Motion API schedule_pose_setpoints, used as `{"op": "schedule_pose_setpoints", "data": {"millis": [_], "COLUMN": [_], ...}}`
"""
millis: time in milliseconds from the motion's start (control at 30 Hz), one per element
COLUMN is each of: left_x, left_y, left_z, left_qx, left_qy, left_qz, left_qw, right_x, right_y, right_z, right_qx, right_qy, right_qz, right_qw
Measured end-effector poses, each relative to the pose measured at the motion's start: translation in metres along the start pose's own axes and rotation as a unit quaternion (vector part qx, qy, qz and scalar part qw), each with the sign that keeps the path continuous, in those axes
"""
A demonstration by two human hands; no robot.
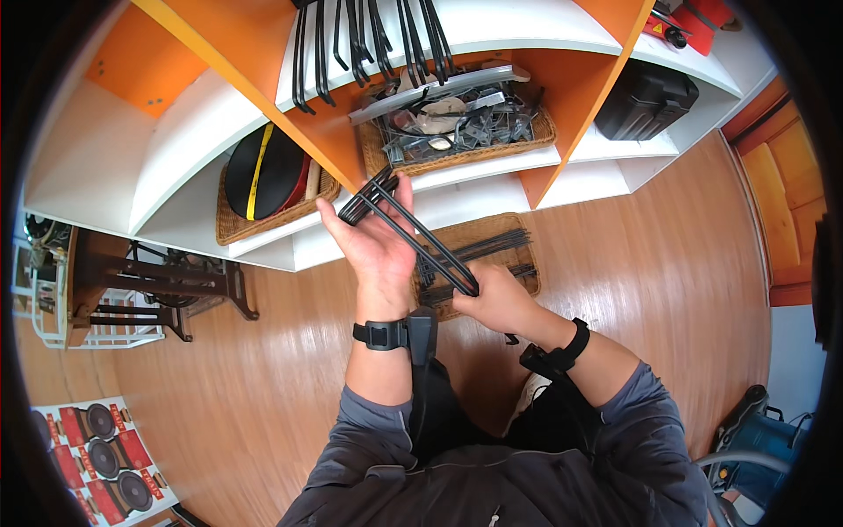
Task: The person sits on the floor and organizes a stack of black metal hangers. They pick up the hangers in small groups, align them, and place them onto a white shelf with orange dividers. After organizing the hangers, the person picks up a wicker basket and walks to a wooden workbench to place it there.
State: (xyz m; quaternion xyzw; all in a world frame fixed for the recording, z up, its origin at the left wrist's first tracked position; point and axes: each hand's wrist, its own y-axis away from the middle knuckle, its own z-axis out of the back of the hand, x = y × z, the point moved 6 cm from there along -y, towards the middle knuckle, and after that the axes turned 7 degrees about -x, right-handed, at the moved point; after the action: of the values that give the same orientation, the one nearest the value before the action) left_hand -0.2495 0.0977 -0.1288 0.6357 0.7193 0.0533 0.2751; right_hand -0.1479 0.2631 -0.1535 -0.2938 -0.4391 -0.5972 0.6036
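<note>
Across my left hand, palm up with the fingers partly curled, lies a bundle of black metal rods. Longer black rods slant down from it to my right hand, whose fingers close on their lower end. Beneath the hands, a wicker basket on the floor holds more thin black rods. Above, several bent black rods hang over the edge of a white shelf.
The white and orange shelving holds a wicker basket of bagged hardware, another basket with a round black item, and a black case. Left stands a table with dark metal legs. A blue machine is at lower right.
</note>
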Motion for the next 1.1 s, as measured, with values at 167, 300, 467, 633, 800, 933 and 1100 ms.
{"op": "schedule_pose_setpoints", "data": {"millis": [167, 300, 467, 633, 800, 933, 1100], "left_x": [0.025, 0.049, 0.049, 0.037, 0.013, 0.001, -0.002], "left_y": [0.024, 0.036, 0.028, 0.024, 0.014, 0.016, 0.011], "left_z": [-0.013, -0.011, 0.0, -0.004, -0.006, -0.014, -0.011], "left_qx": [0.131, 0.112, 0.124, 0.111, 0.146, 0.167, 0.183], "left_qy": [-0.109, -0.21, -0.181, -0.201, -0.133, -0.076, -0.049], "left_qz": [0.049, 0.102, 0.142, 0.102, 0.063, 0.048, 0.048], "left_qw": [0.984, 0.966, 0.965, 0.968, 0.978, 0.982, 0.981], "right_x": [0.011, 0.013, 0.015, 0.005, -0.008, -0.041, -0.054], "right_y": [-0.001, -0.002, -0.003, -0.007, -0.011, -0.021, -0.033], "right_z": [0.012, 0.019, 0.019, 0.02, 0.034, 0.04, 0.063], "right_qx": [-0.071, -0.102, -0.061, 0.021, 0.119, 0.204, 0.123], "right_qy": [0.035, 0.051, 0.071, 0.086, 0.068, -0.084, -0.216], "right_qz": [0.022, 0.061, 0.064, 0.073, 0.09, 0.021, -0.062], "right_qw": [0.997, 0.992, 0.994, 0.993, 0.986, 0.975, 0.967]}}
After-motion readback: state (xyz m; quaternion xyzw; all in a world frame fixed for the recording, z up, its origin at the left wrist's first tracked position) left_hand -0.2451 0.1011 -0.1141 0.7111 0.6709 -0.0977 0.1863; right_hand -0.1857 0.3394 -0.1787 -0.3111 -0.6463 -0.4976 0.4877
